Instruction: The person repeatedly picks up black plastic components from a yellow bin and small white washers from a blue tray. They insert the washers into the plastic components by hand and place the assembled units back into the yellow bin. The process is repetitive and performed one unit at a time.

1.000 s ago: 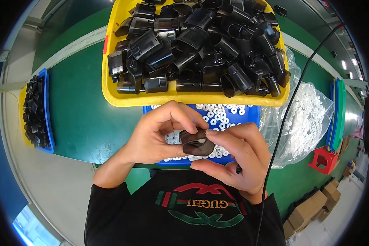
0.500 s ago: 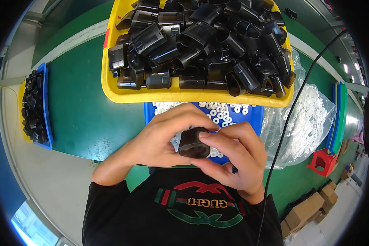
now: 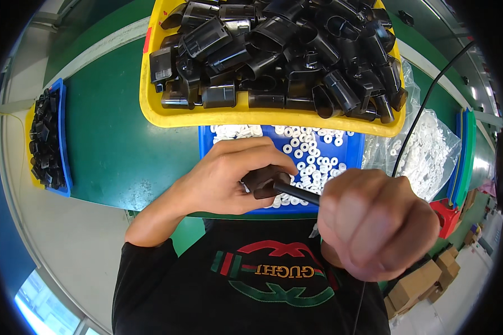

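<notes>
My left hand (image 3: 235, 176) is closed around a black plastic part (image 3: 261, 180), a hollow shell like those heaped in the yellow bin (image 3: 235, 118). From my right hand (image 3: 377, 223), closed in a fist, a thin black rod-shaped tool (image 3: 299, 192) points leftward. Its tip meets the end of the plastic part, or goes into it; I cannot tell which. The fist hides the rest of the tool. Just beyond both hands, many small white rings (image 3: 313, 173) lie in a blue tray (image 3: 352, 156).
A black cable (image 3: 425, 100) runs down from the upper right and passes behind my right hand. Right of the tray lies a clear bag (image 3: 427, 148) of white pieces. A blue bin (image 3: 65, 139) of black parts stands far left. A red stool (image 3: 446, 218) is at right.
My right hand has let go of the plastic part, swung right and up toward the camera, and now points the rod at it. The left hand keeps its hold, having turned the part.
</notes>
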The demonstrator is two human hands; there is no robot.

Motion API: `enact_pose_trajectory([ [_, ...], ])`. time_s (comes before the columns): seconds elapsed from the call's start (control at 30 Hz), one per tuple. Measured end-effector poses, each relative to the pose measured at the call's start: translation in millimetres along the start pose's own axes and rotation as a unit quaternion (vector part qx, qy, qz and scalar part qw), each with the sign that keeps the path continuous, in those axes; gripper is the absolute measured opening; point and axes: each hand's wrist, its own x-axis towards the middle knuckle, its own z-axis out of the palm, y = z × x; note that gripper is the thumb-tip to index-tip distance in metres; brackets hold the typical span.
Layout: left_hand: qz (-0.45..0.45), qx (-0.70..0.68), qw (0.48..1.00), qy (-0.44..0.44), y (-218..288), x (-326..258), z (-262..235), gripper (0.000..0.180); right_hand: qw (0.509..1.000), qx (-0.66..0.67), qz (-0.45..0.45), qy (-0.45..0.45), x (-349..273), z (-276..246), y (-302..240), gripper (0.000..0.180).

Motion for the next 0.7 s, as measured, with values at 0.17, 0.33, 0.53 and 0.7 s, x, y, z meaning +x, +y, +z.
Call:
enact_pose_trajectory([
  [0.17, -0.026, 0.008, 0.999, -0.017, 2, -2, -3, 0.032, 0.992, -0.117, 0.055, -0.014, -14, -12, 1, 0.022],
  [0.33, -0.016, -0.01, 1.0, 0.0, -2, -1, -1, 0.032, 0.984, -0.131, 0.078, -0.087, -5, -17, 7, 0.02],
  [0.53, -0.013, -0.043, 0.999, 0.017, -4, 0, 0, 0.03, 0.981, -0.14, 0.051, -0.125, -4, -19, 20, 0.019],
  [0.7, -0.029, -0.061, 0.998, 0.005, -1, -1, 0, 0.03, 0.982, -0.122, 0.033, -0.139, -4, -21, 28, 0.02],
])
